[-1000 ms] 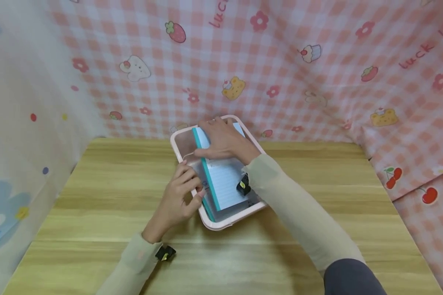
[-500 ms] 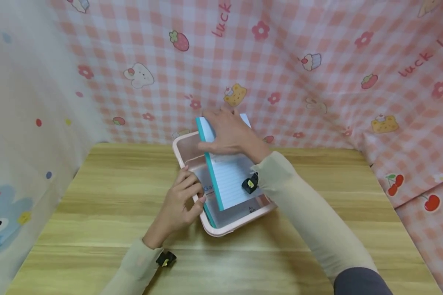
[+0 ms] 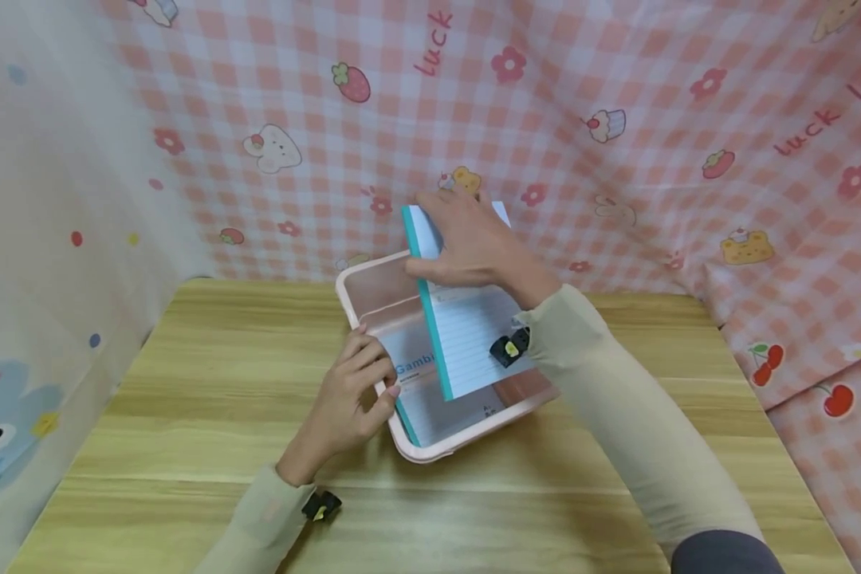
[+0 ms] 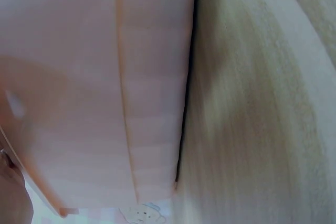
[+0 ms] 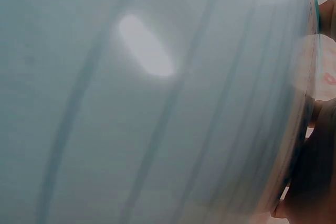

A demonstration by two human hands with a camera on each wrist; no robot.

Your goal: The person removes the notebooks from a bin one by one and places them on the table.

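On my head view, the right hand (image 3: 466, 239) grips the far end of a flat, rectangular white ruled notebook with a teal edge strip (image 3: 481, 343), thumb at the teal side, fingers over the far edge. The notebook extends from beneath the palm toward me, its near end over the opening of a pale pink plastic bin (image 3: 473, 432). My left hand (image 3: 351, 399) pinches the bin's left rim, fingers curled. Inside lies a second teal-edged ruled sheet or notebook (image 3: 430, 414) with blue lettering, partly covered from view.
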